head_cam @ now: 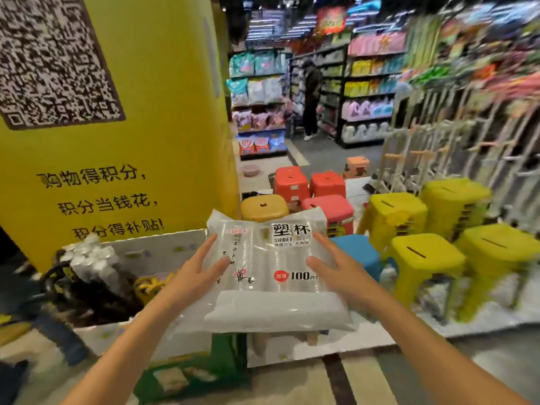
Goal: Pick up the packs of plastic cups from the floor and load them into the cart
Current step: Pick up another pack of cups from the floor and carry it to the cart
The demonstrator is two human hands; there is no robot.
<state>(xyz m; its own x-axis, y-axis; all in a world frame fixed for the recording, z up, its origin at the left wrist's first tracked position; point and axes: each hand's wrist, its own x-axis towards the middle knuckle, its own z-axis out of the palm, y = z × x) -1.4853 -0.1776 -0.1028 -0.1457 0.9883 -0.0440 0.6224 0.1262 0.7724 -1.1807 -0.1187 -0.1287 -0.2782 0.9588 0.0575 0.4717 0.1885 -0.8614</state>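
My left hand (pixel 201 266) and right hand (pixel 330 268) lie spread, fingers open, pressing the pack of plastic cups (pixel 274 273) between them at chest height. It looks light, slippery and crushable; palms on both sides suit it.

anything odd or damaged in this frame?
Nothing stands out. The pack of cups looks sealed and intact, held flat between the left hand and right hand. The yellow stools stand upright in stacks. Motion blur hides finer detail.
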